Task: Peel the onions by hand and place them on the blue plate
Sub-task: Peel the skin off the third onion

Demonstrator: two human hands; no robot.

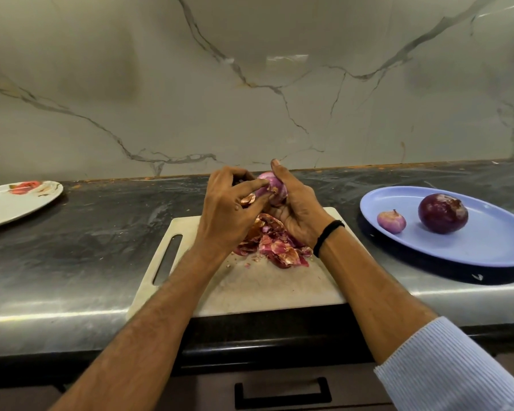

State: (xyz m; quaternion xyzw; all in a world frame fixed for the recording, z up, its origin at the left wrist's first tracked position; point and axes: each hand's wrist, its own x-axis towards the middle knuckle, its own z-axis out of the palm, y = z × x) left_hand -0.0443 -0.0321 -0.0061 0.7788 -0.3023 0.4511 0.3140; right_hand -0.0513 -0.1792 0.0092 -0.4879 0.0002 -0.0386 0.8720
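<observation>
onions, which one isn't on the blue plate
The pale onion gripped by left hand and right hand; the small onion and dark onion lie on the blue plate.

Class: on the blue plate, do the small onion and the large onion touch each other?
Apart: the head view shows bare blue plate between the small onion and large onion.

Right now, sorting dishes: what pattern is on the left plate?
Red floral print on the white plate, head view.
</observation>
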